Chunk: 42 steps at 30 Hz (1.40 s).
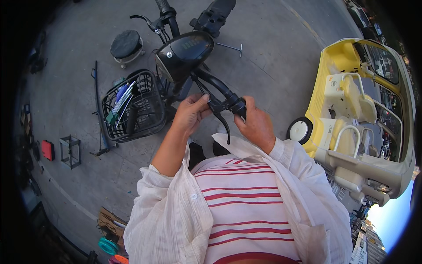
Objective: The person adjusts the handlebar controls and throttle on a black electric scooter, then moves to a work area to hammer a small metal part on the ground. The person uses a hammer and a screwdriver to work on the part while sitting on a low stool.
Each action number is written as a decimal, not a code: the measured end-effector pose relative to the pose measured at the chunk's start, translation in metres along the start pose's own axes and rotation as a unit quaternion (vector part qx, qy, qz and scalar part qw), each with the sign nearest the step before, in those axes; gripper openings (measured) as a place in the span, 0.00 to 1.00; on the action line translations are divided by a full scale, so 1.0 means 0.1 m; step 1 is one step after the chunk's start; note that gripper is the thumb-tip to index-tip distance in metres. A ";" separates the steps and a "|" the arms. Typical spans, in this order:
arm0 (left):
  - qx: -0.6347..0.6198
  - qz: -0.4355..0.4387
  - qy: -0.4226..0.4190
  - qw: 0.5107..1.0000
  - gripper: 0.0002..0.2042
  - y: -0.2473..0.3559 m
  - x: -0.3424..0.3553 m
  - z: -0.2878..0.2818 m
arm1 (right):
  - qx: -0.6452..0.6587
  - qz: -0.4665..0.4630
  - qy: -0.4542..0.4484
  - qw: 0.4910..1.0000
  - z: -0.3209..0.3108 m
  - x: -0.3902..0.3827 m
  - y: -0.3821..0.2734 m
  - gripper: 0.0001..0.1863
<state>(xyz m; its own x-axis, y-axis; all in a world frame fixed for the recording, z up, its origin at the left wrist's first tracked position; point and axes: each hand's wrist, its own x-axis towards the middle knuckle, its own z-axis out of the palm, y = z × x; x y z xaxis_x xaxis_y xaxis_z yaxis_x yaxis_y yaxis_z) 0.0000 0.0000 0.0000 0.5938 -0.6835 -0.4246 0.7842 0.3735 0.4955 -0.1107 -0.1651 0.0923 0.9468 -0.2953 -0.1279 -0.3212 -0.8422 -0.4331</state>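
A black handlebar [215, 81] of a bike or scooter stands in front of me, with a dark headlight housing [184, 53] at its middle. My right hand [258, 125] is wrapped round the end of the black handlebar grip [238, 107]. Below that grip a black brake lever [223, 127] points toward me. My left hand [192, 112] pinches the brake cable [202, 87] close to the lever's mount, thumb and forefinger together. The fingertips partly hide that spot. Another brake lever [140, 17] sits on the handlebar's far side.
A black basket [151, 127] holding tools is mounted in front of the handlebar, to my left. Beyond it stand a round stool [126, 44], a metal frame [70, 152] and a red case [48, 150]. A T-handle tool [240, 50] lies on the ground. A yellow vehicle [318, 105] is at right.
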 end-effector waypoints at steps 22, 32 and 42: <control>-0.041 0.005 0.023 0.999 0.14 -0.09 0.01 0.02 | 0.015 0.000 0.003 1.000 0.00 0.00 -0.01 0.21; 0.010 0.053 0.037 0.998 0.11 -0.10 0.02 0.04 | 0.008 0.007 -0.003 1.000 -0.02 -0.02 -0.01 0.21; -0.059 0.085 -0.052 0.993 0.09 -0.32 0.19 -0.20 | 0.006 -0.007 0.007 1.000 0.00 -0.01 0.01 0.21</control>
<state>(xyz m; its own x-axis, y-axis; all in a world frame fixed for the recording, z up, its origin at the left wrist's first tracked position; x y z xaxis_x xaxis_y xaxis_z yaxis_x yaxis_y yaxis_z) -0.0104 -0.0120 -0.0389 0.7021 -0.6636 -0.2584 0.6939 0.5558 0.4579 -0.1120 -0.1651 0.0920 0.9506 -0.2902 -0.1106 -0.3084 -0.8402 -0.4460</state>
